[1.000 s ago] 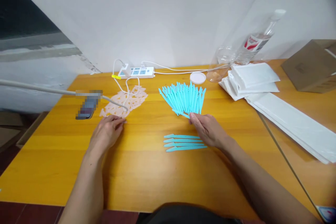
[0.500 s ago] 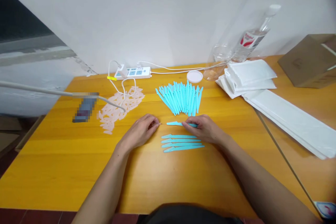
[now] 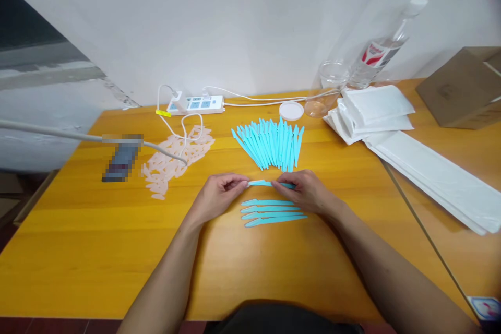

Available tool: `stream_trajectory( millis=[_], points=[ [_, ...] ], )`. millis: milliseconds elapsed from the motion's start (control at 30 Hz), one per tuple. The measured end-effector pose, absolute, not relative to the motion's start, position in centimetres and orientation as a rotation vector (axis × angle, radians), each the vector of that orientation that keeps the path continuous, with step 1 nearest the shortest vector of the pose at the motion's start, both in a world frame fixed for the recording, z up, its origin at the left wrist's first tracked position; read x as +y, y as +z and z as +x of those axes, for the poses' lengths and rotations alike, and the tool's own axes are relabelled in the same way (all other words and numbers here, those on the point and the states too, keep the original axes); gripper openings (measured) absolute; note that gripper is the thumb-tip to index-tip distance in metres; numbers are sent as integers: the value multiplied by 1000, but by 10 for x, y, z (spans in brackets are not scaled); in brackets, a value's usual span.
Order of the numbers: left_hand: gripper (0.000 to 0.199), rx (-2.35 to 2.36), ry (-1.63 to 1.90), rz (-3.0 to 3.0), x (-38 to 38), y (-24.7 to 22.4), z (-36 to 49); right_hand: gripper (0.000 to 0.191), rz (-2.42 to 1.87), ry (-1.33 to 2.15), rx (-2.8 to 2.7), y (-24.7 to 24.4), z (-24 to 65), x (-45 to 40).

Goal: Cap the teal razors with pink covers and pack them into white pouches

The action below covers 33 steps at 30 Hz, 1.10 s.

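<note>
My right hand (image 3: 303,188) is closed on the handle of a turquoise eyebrow razor (image 3: 260,182), its blade end pointing left. My left hand (image 3: 225,193) pinches at that blade end; a small pale blade cap shows at the fingertips, mostly hidden. Just below, several turquoise razors (image 3: 274,215) lie side by side in a row, with pale edging around their blade ends. Beyond my hands a fanned pile of turquoise razors (image 3: 270,143) rests on the table. To the left, many translucent pinkish blade caps (image 3: 176,154) are spread out.
A white power strip (image 3: 199,104) with cables stands by the wall. A blurred phone (image 3: 122,159) lies left. Behind are a round lid (image 3: 291,111), a clear jar (image 3: 324,88) and a bottle (image 3: 378,57). White packets (image 3: 383,107) and a cardboard box (image 3: 462,88) are at right.
My left hand has moved right, bringing the small cap from a gap away onto the razor's blade end. My right hand keeps its hold on the razor.
</note>
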<state>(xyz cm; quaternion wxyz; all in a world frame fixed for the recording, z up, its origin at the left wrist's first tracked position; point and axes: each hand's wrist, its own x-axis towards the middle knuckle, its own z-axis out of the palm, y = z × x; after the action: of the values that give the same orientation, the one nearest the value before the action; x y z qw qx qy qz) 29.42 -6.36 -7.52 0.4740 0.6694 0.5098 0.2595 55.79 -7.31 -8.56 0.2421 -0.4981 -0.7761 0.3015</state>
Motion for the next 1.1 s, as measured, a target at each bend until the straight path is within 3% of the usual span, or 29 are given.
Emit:
stream_trajectory(
  millis=[400,500,667,867,1100],
  points=[
    [22,1018,538,2254,-65,-72,296,35,-1187,671,-2345,-85,550,-75],
    [24,976,555,2326,-70,-73,300,38,-1376,654,-2170,-77,557,-78],
    [44,810,449,2488,-86,-81,322,38,-1869,349,-1666,-81,574,-60],
    [40,729,263,2529,-98,-86,331,41,-2076,457,-1578,-95,590,-33],
    [39,719,303,2522,-105,-81,331,25,-2115,705,-1508,-87,595,-16]
  ],
)
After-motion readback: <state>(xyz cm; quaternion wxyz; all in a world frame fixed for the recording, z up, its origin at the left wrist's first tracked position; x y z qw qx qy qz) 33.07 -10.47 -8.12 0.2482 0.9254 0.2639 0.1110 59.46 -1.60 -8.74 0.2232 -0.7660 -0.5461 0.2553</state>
